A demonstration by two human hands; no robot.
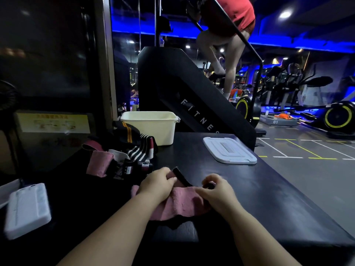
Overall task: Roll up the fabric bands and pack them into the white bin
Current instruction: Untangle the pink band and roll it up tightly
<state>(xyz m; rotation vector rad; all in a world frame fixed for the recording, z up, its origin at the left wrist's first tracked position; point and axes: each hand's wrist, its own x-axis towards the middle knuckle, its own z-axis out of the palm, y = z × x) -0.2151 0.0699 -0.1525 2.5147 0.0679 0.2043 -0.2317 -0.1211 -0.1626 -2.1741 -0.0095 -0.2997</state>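
A pink fabric band [180, 205] with a black strap end lies on the black table [259, 189] close in front of me. My left hand [156, 184] pinches its far left end. My right hand [215, 191] pinches the band's right part, fingers curled around a small dark piece. The white bin [153, 129] stands open at the back of the table, apart from both hands. Its inside is hidden from here. A heap of loose bands [123, 150], pink, black with orange stripes and black-and-white striped, lies left of the bin.
The bin's white lid [229, 150] lies flat at the table's right edge. A white phone-like object [26, 210] rests at the near left. Behind the table stands a black stair machine [192, 96] with a person on it. Gym floor lies to the right.
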